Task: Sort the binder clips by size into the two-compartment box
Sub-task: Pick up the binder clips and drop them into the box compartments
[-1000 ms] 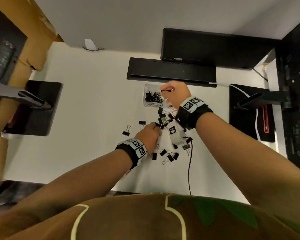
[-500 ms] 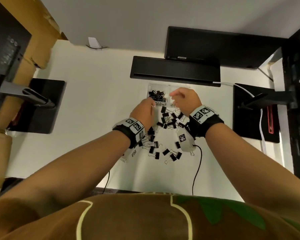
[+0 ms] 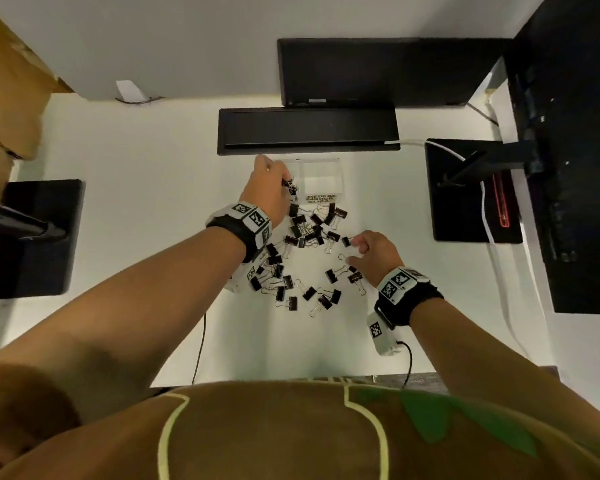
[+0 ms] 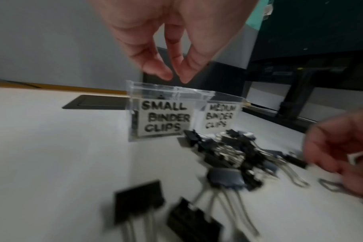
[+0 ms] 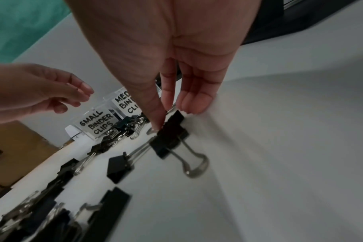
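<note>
R hand [image 5: 168, 91] fingers pinch a black binder clip [image 5: 169, 139] on bench. L hand [image 4: 172, 49] over SMALL side of box [image 4: 162, 114], fingers relaxed, holding nothing. Clips likely light, rigid, slick; grip body, not wire loops.

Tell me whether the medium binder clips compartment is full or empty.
Empty, as far as shown: in the head view the medium compartment shows only its pale floor, while dark clips fill the small compartment beside it.

Black binder clips [image 3: 302, 258], clear box [image 4: 135, 104], white table [image 3: 136, 209].
</note>
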Demonstrator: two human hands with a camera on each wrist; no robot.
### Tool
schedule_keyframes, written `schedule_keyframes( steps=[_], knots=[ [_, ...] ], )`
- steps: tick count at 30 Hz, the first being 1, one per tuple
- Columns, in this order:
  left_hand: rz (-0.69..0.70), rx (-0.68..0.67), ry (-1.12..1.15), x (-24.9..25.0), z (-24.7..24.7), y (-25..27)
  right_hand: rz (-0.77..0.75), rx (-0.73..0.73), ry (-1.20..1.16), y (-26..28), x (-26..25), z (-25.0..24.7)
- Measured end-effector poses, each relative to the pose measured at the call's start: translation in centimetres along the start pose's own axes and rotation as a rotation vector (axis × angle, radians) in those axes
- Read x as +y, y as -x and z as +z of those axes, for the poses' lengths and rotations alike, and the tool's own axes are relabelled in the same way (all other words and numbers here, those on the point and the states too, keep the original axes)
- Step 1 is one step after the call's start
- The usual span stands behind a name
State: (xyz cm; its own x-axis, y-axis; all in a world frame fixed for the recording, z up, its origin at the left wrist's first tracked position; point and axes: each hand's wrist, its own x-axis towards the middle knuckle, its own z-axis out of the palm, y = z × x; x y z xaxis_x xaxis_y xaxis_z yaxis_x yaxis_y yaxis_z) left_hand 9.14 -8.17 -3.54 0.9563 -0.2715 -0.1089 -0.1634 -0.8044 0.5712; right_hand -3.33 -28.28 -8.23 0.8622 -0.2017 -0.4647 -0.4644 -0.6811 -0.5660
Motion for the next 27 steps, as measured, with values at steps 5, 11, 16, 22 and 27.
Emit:
schedule_keyframes(
  steps=[5, 11, 16, 22, 27],
  knots=[
    [0.197, -0.208, -0.089, 1.3, 3.4, 3.1, -0.056, 0.059, -0.004, -0.5, -0.3, -0.8],
    [0.274, -0.376, -0.241, 1.1, 6.7, 4.1, -0.138, 0.011, 0.144, -1.7, -1.1, -0.3],
    [0.269, -0.395, -0.313, 0.7, 6.8, 3.8, -0.123, -0.007, 0.16, -1.8, -0.8, -0.2],
    [0.284, -0.37, -0.168, -0.2, 5.5, 6.3, 0.058, 0.059, -0.255, -2.0, -0.3, -1.0],
    [0.303, -0.488, -0.284, -1.6, 5.1, 8.9, 0.191, -0.036, -0.682, -2.8, -2.4, -0.9]
  ],
)
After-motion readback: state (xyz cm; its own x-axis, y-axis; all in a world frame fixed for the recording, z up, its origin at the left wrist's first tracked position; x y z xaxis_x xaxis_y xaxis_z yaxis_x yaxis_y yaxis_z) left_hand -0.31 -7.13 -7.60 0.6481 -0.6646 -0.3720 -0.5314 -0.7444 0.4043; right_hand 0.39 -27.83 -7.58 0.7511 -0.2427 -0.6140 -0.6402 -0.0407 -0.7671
